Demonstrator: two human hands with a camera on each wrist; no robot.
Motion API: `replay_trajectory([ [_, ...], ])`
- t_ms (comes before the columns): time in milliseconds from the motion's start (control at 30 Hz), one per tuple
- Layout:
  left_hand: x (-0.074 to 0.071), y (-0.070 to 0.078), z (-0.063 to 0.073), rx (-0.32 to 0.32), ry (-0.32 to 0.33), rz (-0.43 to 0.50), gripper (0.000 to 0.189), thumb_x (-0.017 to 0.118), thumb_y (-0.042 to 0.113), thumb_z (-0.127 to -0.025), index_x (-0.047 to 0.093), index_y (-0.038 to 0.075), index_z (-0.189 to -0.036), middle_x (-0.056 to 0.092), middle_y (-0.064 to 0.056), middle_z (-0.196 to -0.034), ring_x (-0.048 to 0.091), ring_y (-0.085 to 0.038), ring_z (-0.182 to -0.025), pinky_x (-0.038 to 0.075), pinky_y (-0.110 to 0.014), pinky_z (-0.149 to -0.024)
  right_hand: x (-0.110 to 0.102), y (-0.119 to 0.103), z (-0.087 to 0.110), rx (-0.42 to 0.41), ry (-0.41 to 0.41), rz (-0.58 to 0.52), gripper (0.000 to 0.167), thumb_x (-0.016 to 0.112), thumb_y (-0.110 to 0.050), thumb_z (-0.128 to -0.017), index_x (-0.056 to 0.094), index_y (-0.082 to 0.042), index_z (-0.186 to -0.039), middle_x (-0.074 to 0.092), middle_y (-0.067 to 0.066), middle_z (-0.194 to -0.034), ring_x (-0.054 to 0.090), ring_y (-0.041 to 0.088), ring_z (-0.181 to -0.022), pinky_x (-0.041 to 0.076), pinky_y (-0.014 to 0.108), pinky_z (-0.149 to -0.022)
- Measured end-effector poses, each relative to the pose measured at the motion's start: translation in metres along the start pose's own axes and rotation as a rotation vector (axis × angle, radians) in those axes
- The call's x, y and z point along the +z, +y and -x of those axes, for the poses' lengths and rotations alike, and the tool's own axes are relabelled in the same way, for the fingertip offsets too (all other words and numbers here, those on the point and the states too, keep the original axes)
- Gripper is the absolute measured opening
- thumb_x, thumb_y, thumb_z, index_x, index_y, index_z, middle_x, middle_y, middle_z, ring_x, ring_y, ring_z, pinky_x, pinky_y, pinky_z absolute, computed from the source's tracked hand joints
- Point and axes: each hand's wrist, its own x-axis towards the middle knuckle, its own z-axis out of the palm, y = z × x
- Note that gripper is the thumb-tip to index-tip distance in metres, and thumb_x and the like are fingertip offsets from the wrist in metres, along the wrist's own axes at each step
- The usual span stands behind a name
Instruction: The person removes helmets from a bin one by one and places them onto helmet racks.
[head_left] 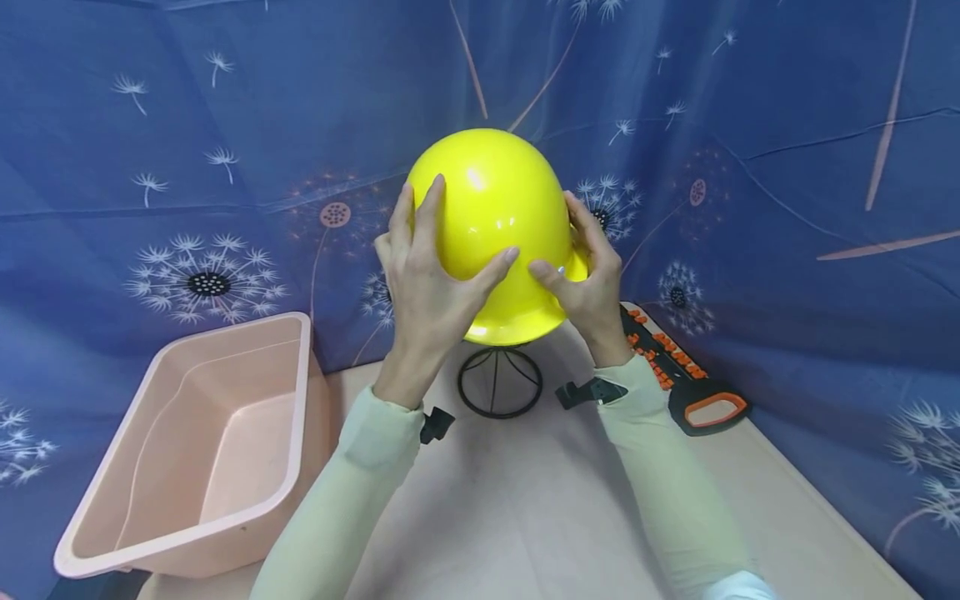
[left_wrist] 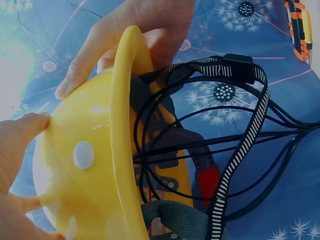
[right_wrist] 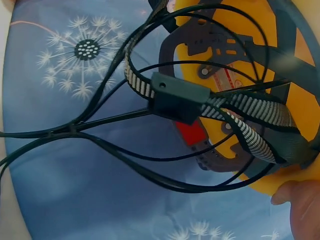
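Pale sleeves reach up from the table (head_left: 540, 517) to a yellow hard hat (head_left: 491, 225) held above a wire stand (head_left: 500, 382). Left hand (head_left: 427, 283) and right hand (head_left: 588, 279) curl around its sides. Crown faces the wearer, open underside away. Likely light, rigid, glossy-slippery; brim edges grip best.

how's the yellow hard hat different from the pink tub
The yellow hard hat is a glossy dome, held up between the left hand and right hand over a black wire stand. The pink tub is a matte rectangular basin, lying untouched at the left and tipped so its opening shows. The hat's inside holds straps; the tub holds nothing. Both look like plastic.
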Motion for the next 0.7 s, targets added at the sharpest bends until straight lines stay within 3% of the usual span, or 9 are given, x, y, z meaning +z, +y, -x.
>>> replay_trajectory([
  [367,0.011,-0.016,0.012,-0.059,-0.035,0.012,0.098,0.088,0.053,-0.084,0.044,0.021,-0.166,0.031,-0.016,-0.176,0.04,-0.041,-0.134,0.043,-0.055,-0.099,0.003,0.016,0.018,0.072,0.004,-0.006,0.097,0.085,-0.063,-0.082,0.051,-0.019,-0.161,0.061,0.005,-0.156,0.068,0.019,-0.124,0.062,0.023,-0.095],
  [700,0.018,-0.036,0.021,-0.047,-0.029,0.071,0.099,0.091,0.049,-0.082,0.045,0.021,-0.165,0.033,-0.014,-0.176,0.039,-0.041,-0.132,0.04,-0.054,-0.099,0.003,0.022,0.03,0.109,-0.008,0.036,0.086,0.084,-0.032,-0.083,0.051,-0.02,-0.162,0.059,0.004,-0.159,0.067,0.019,-0.127,0.061,0.022,-0.098],
])
